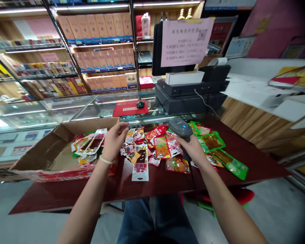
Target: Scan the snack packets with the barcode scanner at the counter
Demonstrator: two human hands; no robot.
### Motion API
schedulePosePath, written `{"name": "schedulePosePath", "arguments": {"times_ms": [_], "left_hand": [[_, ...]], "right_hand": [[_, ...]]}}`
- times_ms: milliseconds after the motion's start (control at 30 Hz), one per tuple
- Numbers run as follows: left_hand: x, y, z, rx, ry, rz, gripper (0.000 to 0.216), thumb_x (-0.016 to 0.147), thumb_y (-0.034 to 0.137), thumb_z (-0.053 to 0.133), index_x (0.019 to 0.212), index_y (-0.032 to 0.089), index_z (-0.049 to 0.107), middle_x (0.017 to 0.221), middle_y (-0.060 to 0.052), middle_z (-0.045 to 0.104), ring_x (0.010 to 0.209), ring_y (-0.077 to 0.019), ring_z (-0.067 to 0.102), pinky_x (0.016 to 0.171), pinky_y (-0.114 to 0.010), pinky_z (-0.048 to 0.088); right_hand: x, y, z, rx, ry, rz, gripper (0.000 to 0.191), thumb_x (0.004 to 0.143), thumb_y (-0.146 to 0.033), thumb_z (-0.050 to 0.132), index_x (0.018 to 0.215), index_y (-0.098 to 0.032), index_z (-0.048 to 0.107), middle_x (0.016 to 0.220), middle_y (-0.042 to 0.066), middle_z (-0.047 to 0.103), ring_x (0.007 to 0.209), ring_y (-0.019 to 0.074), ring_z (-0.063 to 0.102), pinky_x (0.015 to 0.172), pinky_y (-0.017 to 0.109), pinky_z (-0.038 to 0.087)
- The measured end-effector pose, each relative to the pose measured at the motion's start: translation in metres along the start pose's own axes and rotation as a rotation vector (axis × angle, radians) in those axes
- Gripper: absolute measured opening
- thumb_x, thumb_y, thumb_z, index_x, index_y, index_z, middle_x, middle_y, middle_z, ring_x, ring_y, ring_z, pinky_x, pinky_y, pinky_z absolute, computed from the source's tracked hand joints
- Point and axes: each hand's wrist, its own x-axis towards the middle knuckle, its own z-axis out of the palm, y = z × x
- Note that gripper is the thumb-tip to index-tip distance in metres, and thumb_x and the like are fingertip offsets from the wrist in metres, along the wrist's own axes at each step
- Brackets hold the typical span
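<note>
My right hand (193,149) is wrapped round the handle of a dark grey barcode scanner (181,128) with a blue light on top. Below the scanner, snack packets lie in a loose heap, among them a red-edged packet (162,147) and a green packet (213,141). Over the right end of a cardboard box (63,174), my left hand (117,137) hovers with loosely bent fingers and no item visible in it. A white packet with a dark window (140,171) lies on the table just right of it. More packets (95,142) rest inside the box.
Behind the heap stand a monitor with a paper notice (185,44), a black cash drawer (190,98) and a receipt printer (215,73). A mouse (140,104) sits on a red mat (122,109) upon the glass counter. The dark table's (157,188) front edge is near my legs.
</note>
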Motion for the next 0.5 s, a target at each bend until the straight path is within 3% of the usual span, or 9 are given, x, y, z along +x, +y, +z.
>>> {"name": "schedulePosePath", "arguments": {"times_ms": [167,300,400,500], "left_hand": [[-0.008,0.001,0.062,-0.055,-0.201,-0.004,0.022,0.089,0.033,0.060,0.106,0.021,0.068,0.103,-0.006,0.074,0.091,-0.0198,0.069,0.086,-0.034,0.055],[-0.020,-0.011,0.108,0.026,-0.427,0.078,0.027,0.085,0.030,0.063,0.111,0.021,0.068,0.108,-0.010,0.071,0.100,-0.0243,0.067,0.094,-0.040,0.052],[-0.036,-0.024,0.141,0.089,-0.622,0.175,0.052,0.075,0.028,0.073,0.126,0.021,0.062,0.131,-0.016,0.061,0.123,-0.0312,0.058,0.107,-0.047,0.044],[-0.052,-0.036,0.165,0.140,-0.750,0.228,0.091,0.061,0.027,0.083,0.144,0.016,0.046,0.155,-0.024,0.035,0.147,-0.0410,0.029,0.116,-0.055,0.031]], "right_hand": [[-0.004,0.008,-0.020,-0.004,0.026,-0.029,0.043,0.078,-0.057,0.073,0.066,-0.024,0.048,0.040,-0.005,0.050,0.035,0.0114,0.044,0.040,0.025,0.037],[-0.005,0.020,-0.030,-0.001,0.014,-0.014,0.043,0.080,-0.056,0.071,0.063,-0.022,0.050,0.041,-0.004,0.050,0.035,0.0108,0.044,0.040,0.024,0.038],[-0.006,0.028,-0.034,0.028,0.022,0.008,0.042,0.079,-0.056,0.072,0.066,-0.021,0.053,0.043,-0.004,0.050,0.035,0.0109,0.045,0.039,0.024,0.038],[-0.008,0.034,-0.038,0.047,0.031,0.003,0.041,0.079,-0.055,0.073,0.067,-0.021,0.054,0.044,-0.004,0.051,0.036,0.0109,0.046,0.039,0.024,0.039]]}}
